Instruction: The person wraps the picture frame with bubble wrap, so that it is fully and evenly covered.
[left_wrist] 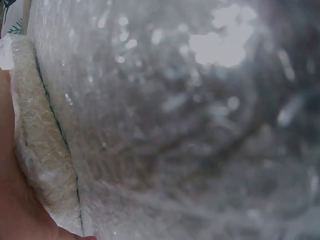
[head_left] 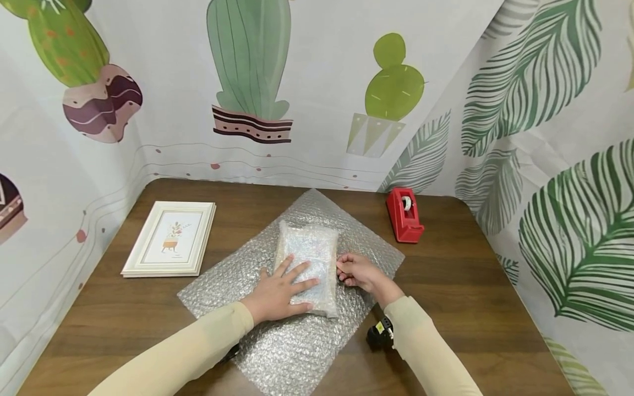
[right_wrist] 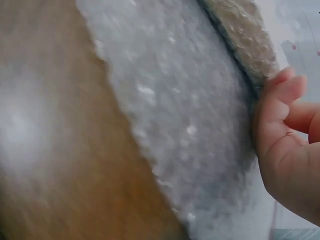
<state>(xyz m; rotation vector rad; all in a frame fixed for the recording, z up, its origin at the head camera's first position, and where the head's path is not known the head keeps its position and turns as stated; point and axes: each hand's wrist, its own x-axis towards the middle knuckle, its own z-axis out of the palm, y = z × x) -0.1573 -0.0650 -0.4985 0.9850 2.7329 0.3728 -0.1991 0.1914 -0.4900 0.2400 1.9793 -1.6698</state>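
Note:
A bubble-wrapped package (head_left: pixel 309 239), flat and rectangular, lies on a large sheet of bubble wrap (head_left: pixel 297 352); a pale border and bluish picture show faintly through its wrapping. My left hand (head_left: pixel 279 291) rests on the package's lower left part with its fingers spread. At the package's right edge, my right hand (head_left: pixel 360 270) has curled fingers, with thumb and forefinger pinching the edge. The right wrist view shows that hand (right_wrist: pixel 287 135) against the package's side, just above the sheet. In the left wrist view, part of the left hand (left_wrist: pixel 25 200) lies along the wrapped side (left_wrist: pixel 37 115).
A cream picture frame (head_left: pixel 170 239) with a plant print lies at the left of the brown wooden table (head_left: pixel 460 308). A red tape dispenser (head_left: pixel 405 215) stands at the back right. Patterned cloth (head_left: pixel 317 110) hangs behind the table.

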